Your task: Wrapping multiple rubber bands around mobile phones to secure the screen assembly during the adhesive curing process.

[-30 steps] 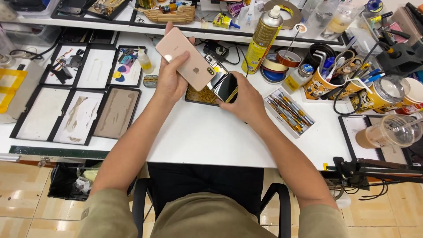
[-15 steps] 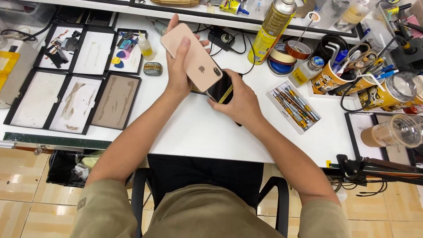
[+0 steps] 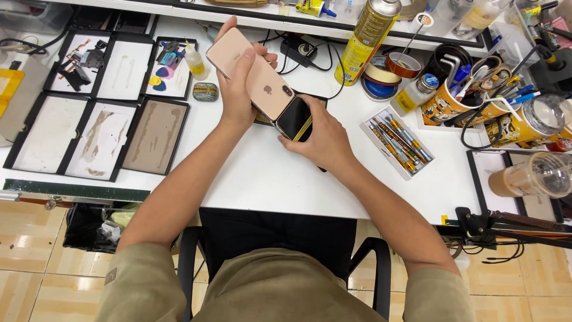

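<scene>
My left hand [image 3: 237, 89] grips a rose-gold phone [image 3: 256, 77] by its long edges, back side up, tilted above the white table [image 3: 268, 179]. My right hand [image 3: 322, 140] holds a small glossy black part with a yellow stripe [image 3: 295, 119] against the phone's lower right corner, near the camera. Under the phone a black tray [image 3: 262, 121] is mostly hidden.
Several black-framed trays [image 3: 101, 119] with small parts lie at the left. A yellow spray can [image 3: 364, 42], tape rolls [image 3: 390, 71], a tray of screwdriver bits [image 3: 398, 142], cups of tools [image 3: 453, 104] and an iced drink [image 3: 527, 176] crowd the right. A small glue bottle [image 3: 195, 61] stands behind.
The phone has shifted slightly up and left in my left hand. My right hand has turned the black part, so its glossy face shows at the phone's corner.
</scene>
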